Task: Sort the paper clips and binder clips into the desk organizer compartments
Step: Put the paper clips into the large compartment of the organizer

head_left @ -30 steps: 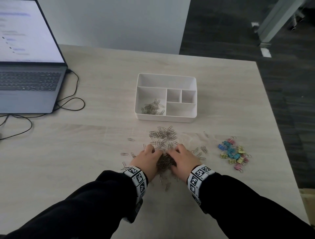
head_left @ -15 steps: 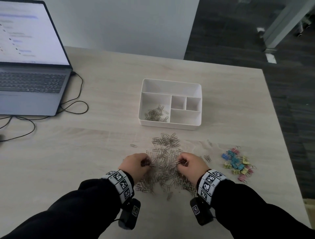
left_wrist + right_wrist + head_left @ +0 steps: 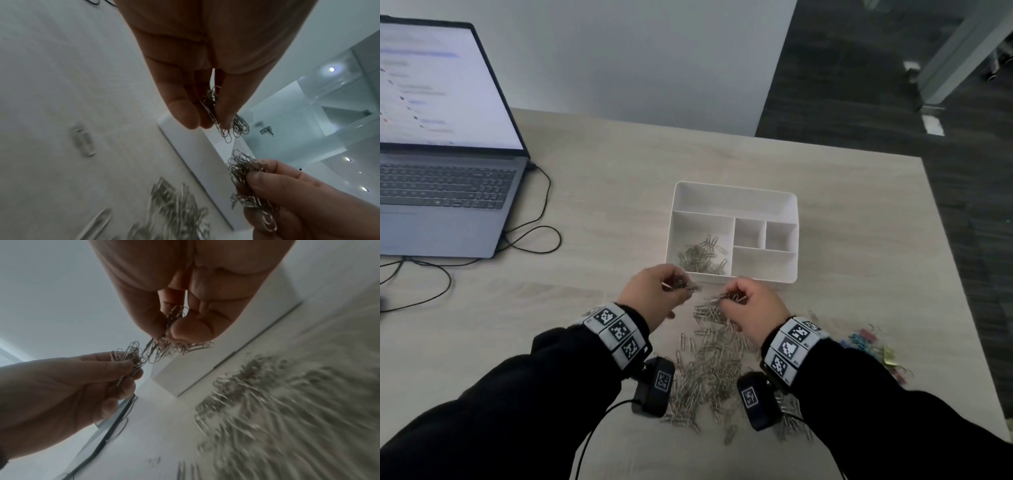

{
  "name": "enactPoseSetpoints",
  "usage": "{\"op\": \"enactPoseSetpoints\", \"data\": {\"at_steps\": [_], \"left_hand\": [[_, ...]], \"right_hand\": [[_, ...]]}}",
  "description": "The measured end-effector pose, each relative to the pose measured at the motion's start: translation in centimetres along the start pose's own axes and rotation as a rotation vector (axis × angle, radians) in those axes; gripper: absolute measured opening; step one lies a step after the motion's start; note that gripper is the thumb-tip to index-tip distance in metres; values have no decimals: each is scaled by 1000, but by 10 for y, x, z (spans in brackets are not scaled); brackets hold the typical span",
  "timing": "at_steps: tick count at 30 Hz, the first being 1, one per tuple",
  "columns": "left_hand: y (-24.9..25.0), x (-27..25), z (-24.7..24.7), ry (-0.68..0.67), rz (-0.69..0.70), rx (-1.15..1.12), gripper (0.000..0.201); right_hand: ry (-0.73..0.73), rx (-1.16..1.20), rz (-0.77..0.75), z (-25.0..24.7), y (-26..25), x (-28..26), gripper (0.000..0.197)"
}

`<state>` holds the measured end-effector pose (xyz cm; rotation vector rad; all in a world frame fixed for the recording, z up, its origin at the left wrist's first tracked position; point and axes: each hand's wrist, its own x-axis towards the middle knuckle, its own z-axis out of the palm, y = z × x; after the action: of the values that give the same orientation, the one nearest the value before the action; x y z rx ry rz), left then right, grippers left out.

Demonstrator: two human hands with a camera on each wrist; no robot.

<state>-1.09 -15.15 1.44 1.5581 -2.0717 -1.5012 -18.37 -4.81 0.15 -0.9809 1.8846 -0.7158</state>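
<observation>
Left hand (image 3: 654, 294) grip pinched on a bunch of silver wire paper clips (image 3: 681, 285), right hand (image 3: 755, 310) likewise on its own bunch (image 3: 729, 297), both raised just before white plastic desk organizer (image 3: 789, 274), loose clip pile (image 3: 709, 373) below on pale wood tabletop (image 3: 585, 301), coloured binder clips (image 3: 869, 346) at right.

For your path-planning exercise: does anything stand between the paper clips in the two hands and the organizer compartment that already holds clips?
Nothing visible does. The left hand and right hand pinch paper clips just short of the organizer; only its low front wall lies ahead.
</observation>
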Motion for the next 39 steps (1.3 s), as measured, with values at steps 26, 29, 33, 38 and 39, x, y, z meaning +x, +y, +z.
{"op": "enactPoseSetpoints", "data": {"at_steps": [26,29,33,38,39], "left_hand": [[42,83,-26,110,120,412,28],[32,62,-29,138,111,278,20],[3,26,-26,145,71,215,15],[-55,-16,-10,47,-38,433,34],[-65,-23,-6,35,-77,488,41]], "right_hand": [[42,-359,-141,-20,-60,96,18],[38,-266,-150,-27,-51,73,17],[28,-215,-106,-35,-22,29,13],[-57,-550,-34,-35,43,-6,27],[-71,-604,-13,-33,52,-12,35]]}}
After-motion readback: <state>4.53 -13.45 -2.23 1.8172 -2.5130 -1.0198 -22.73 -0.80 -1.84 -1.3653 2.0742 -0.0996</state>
